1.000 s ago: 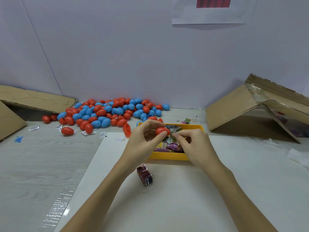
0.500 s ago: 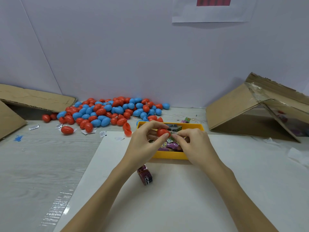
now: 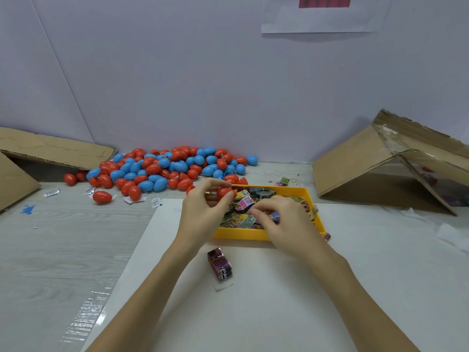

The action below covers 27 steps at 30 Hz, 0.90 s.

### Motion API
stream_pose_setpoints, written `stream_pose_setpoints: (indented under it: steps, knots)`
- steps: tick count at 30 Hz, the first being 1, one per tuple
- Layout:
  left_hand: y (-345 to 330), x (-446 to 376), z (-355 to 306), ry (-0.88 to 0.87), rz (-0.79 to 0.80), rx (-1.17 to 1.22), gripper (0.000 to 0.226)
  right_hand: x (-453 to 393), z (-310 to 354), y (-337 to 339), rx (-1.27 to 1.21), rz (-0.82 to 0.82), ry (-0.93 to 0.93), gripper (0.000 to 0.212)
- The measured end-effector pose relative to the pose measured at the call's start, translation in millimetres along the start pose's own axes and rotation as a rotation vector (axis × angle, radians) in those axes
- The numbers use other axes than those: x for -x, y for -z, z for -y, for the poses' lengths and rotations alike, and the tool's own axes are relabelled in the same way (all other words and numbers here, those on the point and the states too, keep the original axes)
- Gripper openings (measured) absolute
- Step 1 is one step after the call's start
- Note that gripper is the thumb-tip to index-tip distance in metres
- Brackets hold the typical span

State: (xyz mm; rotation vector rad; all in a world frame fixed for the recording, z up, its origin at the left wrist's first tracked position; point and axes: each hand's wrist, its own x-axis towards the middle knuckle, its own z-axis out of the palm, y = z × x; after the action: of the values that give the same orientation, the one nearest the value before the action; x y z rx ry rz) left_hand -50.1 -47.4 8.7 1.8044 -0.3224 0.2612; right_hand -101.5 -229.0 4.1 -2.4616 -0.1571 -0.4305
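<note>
1. held in the left hand (image 3: 203, 212), between thumb and curled fingertips: a red egg (image 3: 224, 194), lifted just over the far left corner of the yellow tray (image 3: 241, 235).
2. long axis of the egg about level, running left to right, toward the right hand (image 3: 286, 224); pointed end hidden under fingers, not possible to tell.
3. right hand curled over the packets (image 3: 243, 219) in the tray, fingertips at a small blue-purple one; blurred, so grip not possible to tell.
4. just beside the left wrist, on the white sheet (image 3: 279, 313): a purple box (image 3: 220, 266).
5. beyond the left hand, at the foot of the pale wall (image 3: 177, 85): a pile of red and blue eggs (image 3: 165, 168) on the grey wooden table (image 3: 50, 250).
6. well to the right of the right hand: folded cardboard (image 3: 355, 174).
</note>
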Motion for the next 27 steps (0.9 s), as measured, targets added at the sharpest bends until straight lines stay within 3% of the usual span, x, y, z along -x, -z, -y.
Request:
stream_pose_setpoints:
  steps: [3,7,11,13,20,21,24,27]
  knots:
    - [-1.0,0.4,-1.0,0.002,0.025,0.008,0.017,0.9,2.6,-8.0,0.167,0.154,-0.006,0.033]
    - [-2.5,1.7,-2.5,-0.003,0.062,-0.02,0.017,-1.4,1.4,-9.5,0.292,0.155,0.022,0.039]
    - [-1.8,1.6,-1.9,0.002,0.064,-0.036,0.018,-1.3,1.0,-7.0,0.013,-0.069,0.001,0.014]
    - [-1.1,3.0,-4.6,-0.015,0.072,-0.005,0.017,-0.6,1.3,-2.9,-0.209,-0.16,-0.058,0.016]
    - [-7.9,6.9,-6.3,-0.058,0.109,-0.059,0.014,-3.6,-0.5,-2.0,-0.486,-0.146,-0.127,0.055]
    - [-8.6,7.6,-6.5,-0.046,0.131,-0.042,0.007,-3.9,0.0,-2.8,-0.509,-0.134,-0.122,0.057]
    - [-9.3,7.9,-5.5,-0.021,0.196,-0.012,0.014,-4.5,0.9,-3.8,-0.492,-0.102,-0.089,0.057]
    - [-7.2,6.6,-5.2,-0.045,0.173,0.001,0.008,-3.2,2.0,-4.6,-0.444,-0.108,-0.067,0.052]
